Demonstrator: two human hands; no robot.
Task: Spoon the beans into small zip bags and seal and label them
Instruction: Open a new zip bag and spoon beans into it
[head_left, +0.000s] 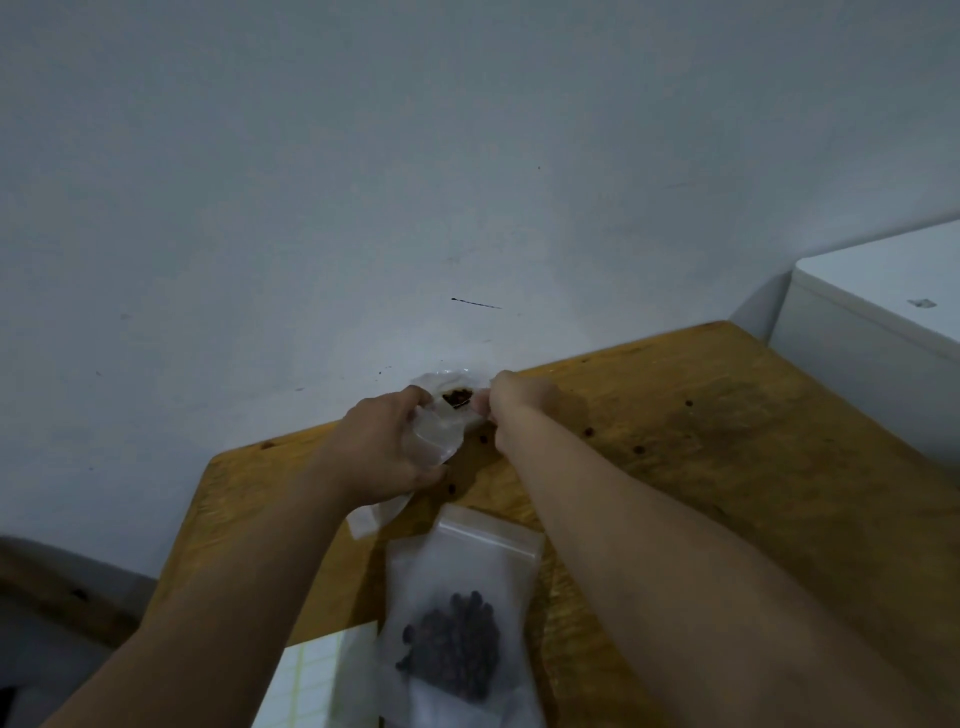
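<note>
At the table's near-left edge a sheet of labels (311, 686) is lying flat, pale paper ruled in a faint yellow-green grid. Further back, near the far edge against the wall, the left hand (384, 441) is gripping a translucent plastic bag (441, 431), its fingers curled round the crumpled, soft film while the bag's loose tail is trailing down toward the wooden table (727, 441). Dark beans (457, 397) are showing through the bag's gaping mouth. Below it, toward the near edge, a filled zip bag (462, 597) is lying flat, frosted and rectangular, its strip apparently pressed shut. The right hand (511, 397) is pinching the open bag's right lip with curled fingers. No spoon is showing, so filling seems finished and sealing seems to be starting; the next move is probably calling for drawing both lips together and pinching along the strip while keeping the mouth upward. Loose beans (588, 431) are dotting the worn, matte wood to the right, and a smooth white cabinet (872, 322) is standing beyond the table's right corner.
</note>
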